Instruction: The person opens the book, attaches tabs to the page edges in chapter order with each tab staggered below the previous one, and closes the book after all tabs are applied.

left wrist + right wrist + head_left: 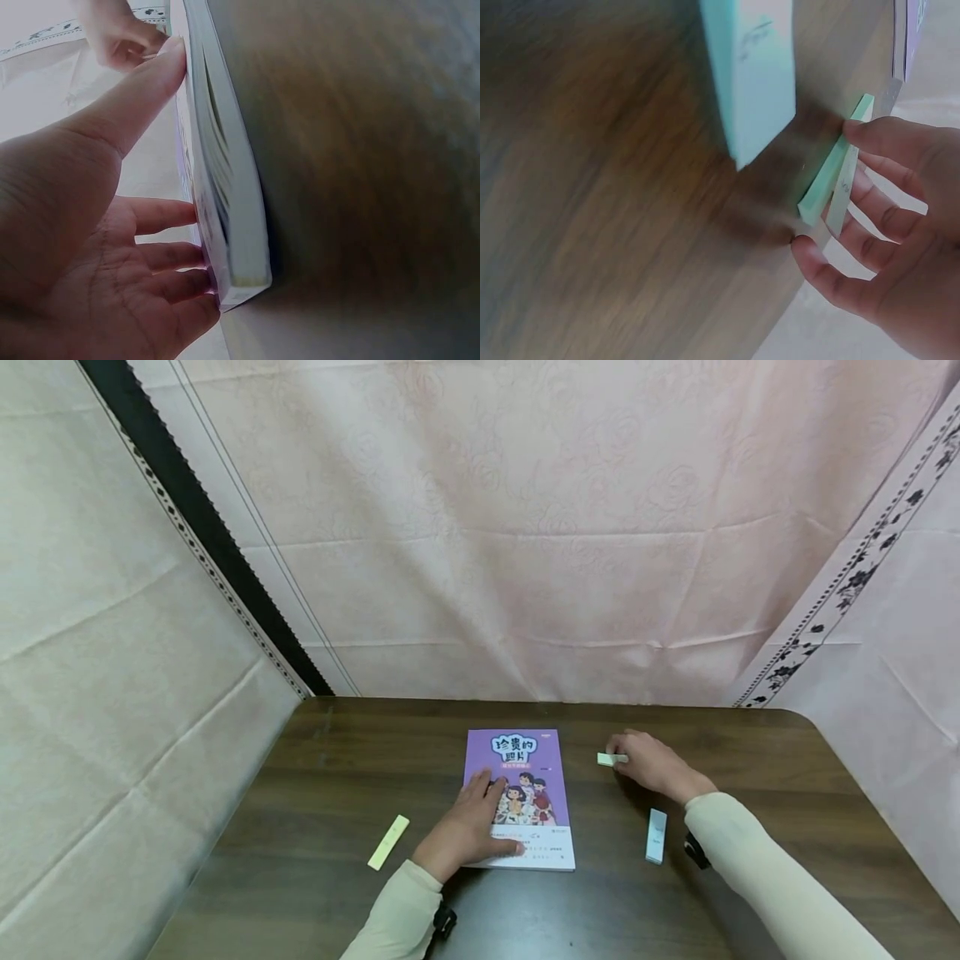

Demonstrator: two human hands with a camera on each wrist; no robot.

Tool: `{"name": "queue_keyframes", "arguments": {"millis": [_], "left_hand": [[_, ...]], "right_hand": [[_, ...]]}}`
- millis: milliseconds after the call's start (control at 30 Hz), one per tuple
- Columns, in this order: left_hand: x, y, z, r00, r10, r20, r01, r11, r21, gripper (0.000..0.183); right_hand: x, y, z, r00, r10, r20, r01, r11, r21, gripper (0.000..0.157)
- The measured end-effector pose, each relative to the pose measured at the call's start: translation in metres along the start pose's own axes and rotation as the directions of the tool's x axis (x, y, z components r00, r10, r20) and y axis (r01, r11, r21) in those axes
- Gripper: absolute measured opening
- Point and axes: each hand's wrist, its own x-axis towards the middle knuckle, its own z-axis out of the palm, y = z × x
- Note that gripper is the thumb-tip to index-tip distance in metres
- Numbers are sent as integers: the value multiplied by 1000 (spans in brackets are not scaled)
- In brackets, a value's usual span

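A purple-and-white book (pixel 528 852) with cartoon figures on its cover lies closed on the table. My left hand (pixel 471 818) rests on its left part, fingers spread and thumb near the lower edge; in the left wrist view the page edges (pixel 244 202) gape slightly. To the right of the book, my right hand (pixel 651 762) pinches a pale green sticky note (pixel 844 193) between thumb and fingers. Its strip, with small writing, stands at an angle to the green sticky note pad (pixel 826 180) beside it. Whether the two are still joined is hidden by the thumb.
A light blue sticky note pad (pixel 656 836) lies below my right hand, near the wrist. A yellow sticky note pad (pixel 388 842) lies left of the book. The dark wooden table (pixel 330 777) ends at the back against a pale curtain (pixel 525 568).
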Motion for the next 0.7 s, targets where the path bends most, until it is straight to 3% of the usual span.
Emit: {"name": "queue_keyframes", "arguments": {"millis": [400, 700], "left_hand": [[0, 1, 0, 1000, -10, 10, 10, 1000, -6, 104], [1, 0, 0, 1000, -1, 12, 1, 1000, 1, 104]], "right_hand": [[16, -12, 8, 999, 32, -4, -32, 999, 31, 18], [-3, -17, 3, 992, 55, -114, -52, 998, 24, 36]]}}
